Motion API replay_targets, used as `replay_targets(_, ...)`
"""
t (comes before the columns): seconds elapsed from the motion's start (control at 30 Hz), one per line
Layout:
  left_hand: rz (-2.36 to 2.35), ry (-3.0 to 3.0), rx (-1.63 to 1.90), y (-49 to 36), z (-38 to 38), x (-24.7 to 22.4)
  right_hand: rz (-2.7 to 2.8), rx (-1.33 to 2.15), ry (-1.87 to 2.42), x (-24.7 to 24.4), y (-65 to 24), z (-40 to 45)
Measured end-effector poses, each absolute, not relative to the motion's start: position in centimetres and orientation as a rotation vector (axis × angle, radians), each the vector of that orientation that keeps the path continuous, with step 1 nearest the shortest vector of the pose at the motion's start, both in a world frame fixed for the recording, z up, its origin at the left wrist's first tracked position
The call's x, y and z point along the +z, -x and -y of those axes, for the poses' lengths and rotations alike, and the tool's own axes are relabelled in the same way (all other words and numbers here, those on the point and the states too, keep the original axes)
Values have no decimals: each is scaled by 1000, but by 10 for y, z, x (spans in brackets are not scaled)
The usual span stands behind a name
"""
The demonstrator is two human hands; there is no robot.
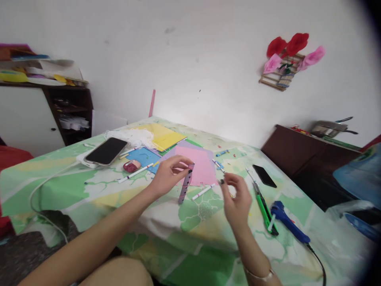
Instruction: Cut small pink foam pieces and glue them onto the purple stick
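My left hand (171, 174) pinches the top end of a narrow purple strip (184, 190) with dark marks along it. The strip hangs down over the near part of the table. To its right, my right hand (236, 198) is held up with thumb and forefinger pressed together; whatever may be between them is too small to make out. Behind both hands lie a pink paper sheet (199, 163) and a blue sheet (144, 155). A white marker (203, 192) rests between the hands, and another white marker (135, 173) is left of my left hand.
At the right lie a green cutter (263, 206), a blue glue gun (290, 224) with its cord, and a black phone (264, 176). Another phone (106, 151), white yarn (131, 139) and yellow paper (163, 136) sit at the back left. A patterned cloth (119, 202) covers the table.
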State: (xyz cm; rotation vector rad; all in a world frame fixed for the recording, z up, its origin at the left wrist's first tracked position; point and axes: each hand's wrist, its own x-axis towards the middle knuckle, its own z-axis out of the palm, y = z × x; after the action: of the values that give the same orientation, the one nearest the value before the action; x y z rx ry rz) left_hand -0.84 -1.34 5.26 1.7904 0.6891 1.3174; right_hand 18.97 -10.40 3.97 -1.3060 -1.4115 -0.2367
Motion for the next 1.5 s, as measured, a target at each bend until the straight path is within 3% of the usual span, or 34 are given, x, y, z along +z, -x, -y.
replay_targets(0.2, -714, -1871, 1341, 10, 15, 49, 1123, -592, 1900, 30, -302, 157)
replay_targets(0.4, -684, -2077, 1368, 11, 17, 50, 1250, -626, 2309, -7, -380, 197)
replay_targets(0.67, -671, -2091, 1301, 19, 16, 61, 1291, -510, 2617, -27, -405, 199)
replay_targets(0.93, -707, -2085, 1245, 28, 11, 67, 1315, -431, 2505, -21, -435, 197)
replay_targets(1.13, -677, -2061, 1244, 31, 10, 66, 1231, -63, 2653, -2, -439, 188)
replay_targets(1.27, -668, -2057, 1260, 32, 10, 66, 1130, -202, 2625, 15, -427, 188)
replay_targets(1.4, -660, -2076, 1268, 32, 9, 66, 923, -373, 2437, 36, -392, 190)
replay_targets(1.5, -663, -2090, 1281, 31, 9, 66, 863, -17, 2026, 47, -342, 184)
